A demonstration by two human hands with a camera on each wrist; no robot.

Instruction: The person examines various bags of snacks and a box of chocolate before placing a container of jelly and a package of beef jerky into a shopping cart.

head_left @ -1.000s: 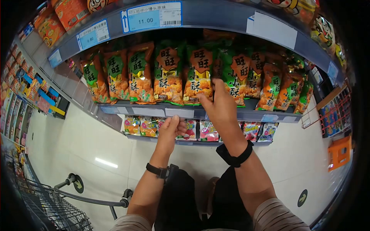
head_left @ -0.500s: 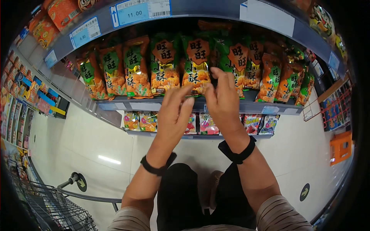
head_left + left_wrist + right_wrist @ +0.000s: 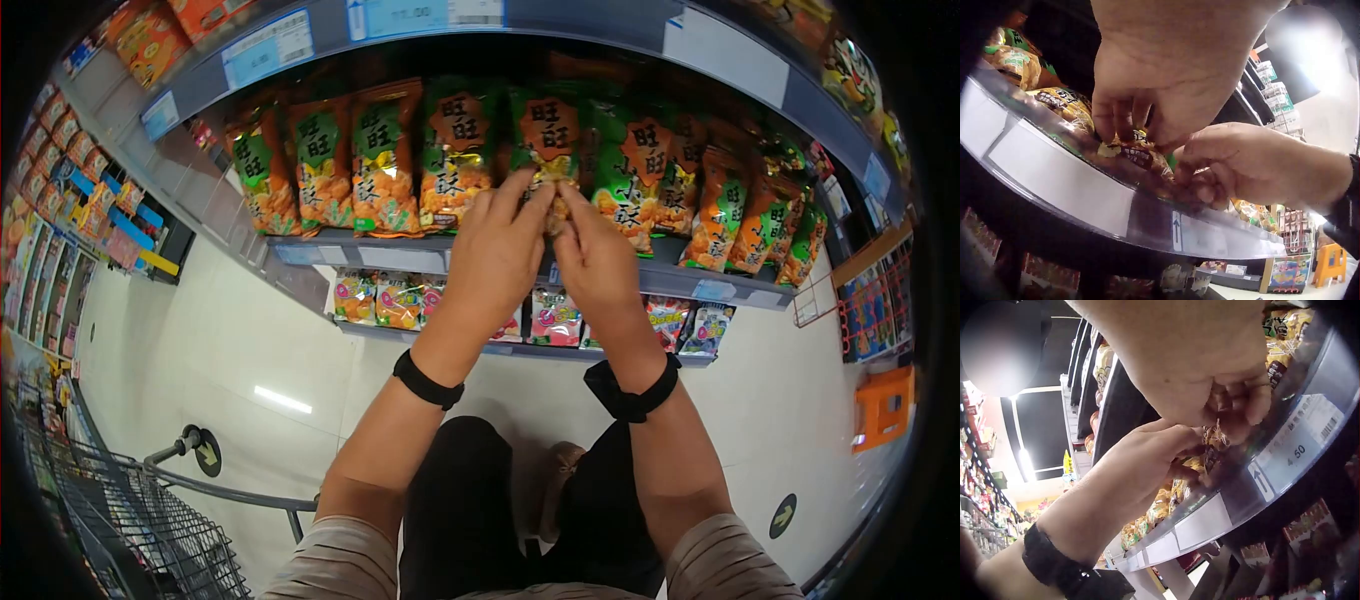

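Snack packets point(image 3: 545, 138) look glossy plastic, the trousers point(image 3: 455, 510) matt cloth, the floor point(image 3: 235, 335) smooth.

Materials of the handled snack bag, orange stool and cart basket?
Snack bag: probably glossy plastic film, given crinkles and highlights. Orange stool: likely moulded plastic, smooth, evenly coloured. Cart basket: seemingly metal, from its thin wire grid; dark finish.

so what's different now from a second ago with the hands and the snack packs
The left hand has moved up and forward from by the shelf edge to the snack pack between the hands; its fingers now hold the pack's lower part. The right hand, already at that pack's right side, has closed in beside it. The neighbouring packs stay standing in their row.
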